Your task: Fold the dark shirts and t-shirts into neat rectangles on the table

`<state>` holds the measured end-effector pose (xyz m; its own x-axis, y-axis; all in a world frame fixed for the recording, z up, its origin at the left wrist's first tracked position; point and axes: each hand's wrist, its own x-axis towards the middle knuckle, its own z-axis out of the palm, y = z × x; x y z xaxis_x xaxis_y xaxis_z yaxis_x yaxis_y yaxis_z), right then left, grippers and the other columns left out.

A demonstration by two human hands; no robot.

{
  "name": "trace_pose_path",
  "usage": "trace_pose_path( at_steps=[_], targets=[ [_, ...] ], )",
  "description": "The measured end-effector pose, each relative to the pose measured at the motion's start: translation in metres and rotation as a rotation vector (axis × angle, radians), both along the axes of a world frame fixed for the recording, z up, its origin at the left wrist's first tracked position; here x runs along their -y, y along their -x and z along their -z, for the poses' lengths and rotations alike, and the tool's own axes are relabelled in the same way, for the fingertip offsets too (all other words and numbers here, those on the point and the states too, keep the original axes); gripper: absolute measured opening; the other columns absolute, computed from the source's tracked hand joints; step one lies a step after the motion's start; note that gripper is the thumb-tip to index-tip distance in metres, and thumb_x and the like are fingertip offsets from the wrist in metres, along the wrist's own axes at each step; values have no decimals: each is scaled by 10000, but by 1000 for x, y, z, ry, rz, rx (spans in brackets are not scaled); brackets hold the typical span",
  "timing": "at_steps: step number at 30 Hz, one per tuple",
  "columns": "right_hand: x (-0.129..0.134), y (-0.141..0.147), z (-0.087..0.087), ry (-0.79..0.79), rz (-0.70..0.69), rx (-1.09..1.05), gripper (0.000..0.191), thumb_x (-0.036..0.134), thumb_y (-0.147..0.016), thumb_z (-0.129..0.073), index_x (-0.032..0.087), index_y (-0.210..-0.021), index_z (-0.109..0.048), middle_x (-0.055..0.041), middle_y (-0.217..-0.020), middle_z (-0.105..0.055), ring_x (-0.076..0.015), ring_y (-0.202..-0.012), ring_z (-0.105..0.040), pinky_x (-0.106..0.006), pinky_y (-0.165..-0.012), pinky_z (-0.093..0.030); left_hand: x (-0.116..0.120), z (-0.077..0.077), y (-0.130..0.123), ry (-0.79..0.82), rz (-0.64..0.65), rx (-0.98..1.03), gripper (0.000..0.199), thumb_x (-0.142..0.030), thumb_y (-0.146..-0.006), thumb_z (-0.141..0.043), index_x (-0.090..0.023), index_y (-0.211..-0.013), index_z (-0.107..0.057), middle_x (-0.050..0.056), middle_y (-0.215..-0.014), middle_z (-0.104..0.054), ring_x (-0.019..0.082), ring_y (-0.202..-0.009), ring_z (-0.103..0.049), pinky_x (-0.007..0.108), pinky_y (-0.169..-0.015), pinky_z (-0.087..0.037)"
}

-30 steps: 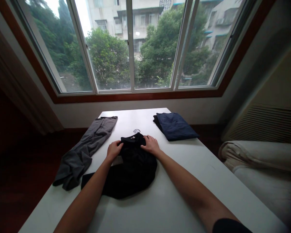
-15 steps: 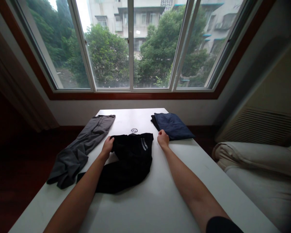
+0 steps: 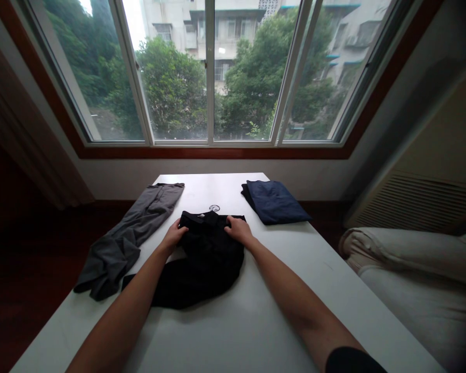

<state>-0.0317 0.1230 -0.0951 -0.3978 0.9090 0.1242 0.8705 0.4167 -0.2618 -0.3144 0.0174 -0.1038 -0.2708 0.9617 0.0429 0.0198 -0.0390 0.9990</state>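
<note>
Black pants [image 3: 205, 259] lie bunched on the white table [image 3: 264, 311], their waistband toward the window and the legs curving to the left. My left hand [image 3: 174, 234] is closed on the left end of the waistband. At the right part of the waistband, my right hand [image 3: 238, 229] pinches the fabric, covering the pale stripes there. Grey pants [image 3: 143, 217] are stretched out along the table's left edge, crumpled at their near end. A folded dark blue garment [image 3: 277, 202] rests at the right, over a black folded piece [image 3: 247, 195].
A small round dark mark [image 3: 214, 207] shows on the table beyond the black pants. A wide window [image 3: 209, 93] with a brown frame is behind the table. To the right stands a pale cushioned seat [image 3: 411, 259]; a curtain [image 3: 27, 129] hangs at the left.
My right hand has moved left from beside the folded blue garment onto the black waistband. The waistband's far edge has shifted slightly, and my left hand keeps its hold.
</note>
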Motion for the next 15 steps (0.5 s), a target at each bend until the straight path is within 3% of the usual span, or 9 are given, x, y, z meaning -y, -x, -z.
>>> trace_pose_path(
  at_steps=[5,8,11,15],
  targets=[
    [-23,-38,-10,-182,358,-177,182,186,-956,-502,196,-1074,-639,-98,-1078,-683,-220,-958,-610,-291,-756,-383,-3,2,2,-34,-14,69,694,-238,-623,-715,-166,-1310,-645,77,-1145,-750,218,-906,-703,275,-753,-538],
    [-30,-59,-14,-334,452,-148,227,110,-958,-447,176,-1033,-651,-149,-1134,-639,-264,-1065,-558,-331,-839,-386,-4,-1,2,-56,-67,68,744,-211,-596,-684,-171,-1338,-647,79,-1185,-743,243,-980,-698,294,-796,-547],
    [-28,-58,-16,-401,317,-104,217,110,-954,-473,167,-1027,-669,-174,-1152,-629,-299,-1132,-521,-385,-953,-380,-2,-11,-4,-136,-49,58,842,-154,-582,-624,-197,-1423,-613,79,-1311,-703,264,-1129,-664,306,-878,-542],
    [-20,-31,-15,-294,-61,-193,318,140,-912,-551,188,-1208,-658,-132,-1254,-637,-270,-1209,-525,-388,-1071,-390,8,-32,-20,-219,55,42,914,-108,-576,-579,-227,-1483,-587,66,-1387,-666,264,-1182,-636,301,-903,-532]
  ],
)
